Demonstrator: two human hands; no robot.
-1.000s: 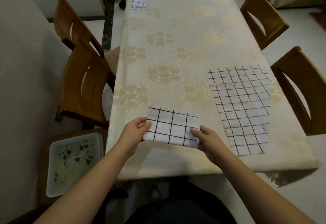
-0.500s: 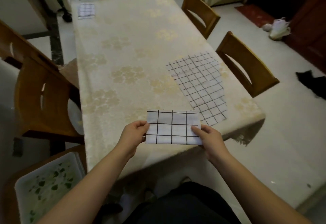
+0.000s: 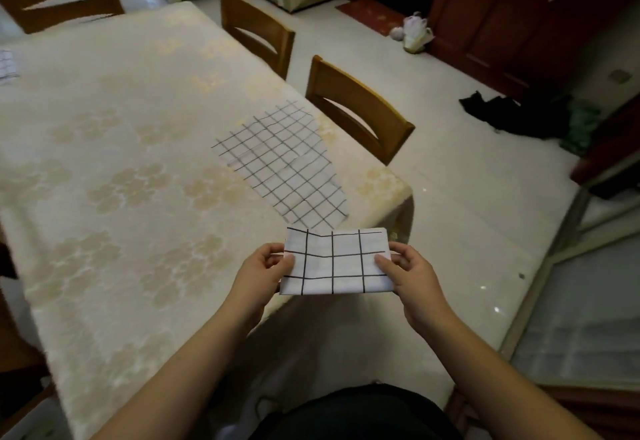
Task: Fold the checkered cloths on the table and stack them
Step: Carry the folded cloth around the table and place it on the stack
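Above the table's near corner: one folded checkered cloth (image 3: 337,261), pinched at its ends by left hand (image 3: 264,270) and right hand (image 3: 408,275), not yet stacked.
Unfolded cloth (image 3: 282,162) remains spread on the table (image 3: 114,149); a further folded piece (image 3: 7,64) is noted far left.

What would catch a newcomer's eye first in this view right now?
First, the folded checkered cloth held up near the table's near corner, pinched at its side edges by the left hand and the right hand. Just beyond it, an unfolded checkered cloth lies flat on the cream floral tablecloth. Another checkered piece shows at the far left edge of the table, cut off by the frame.
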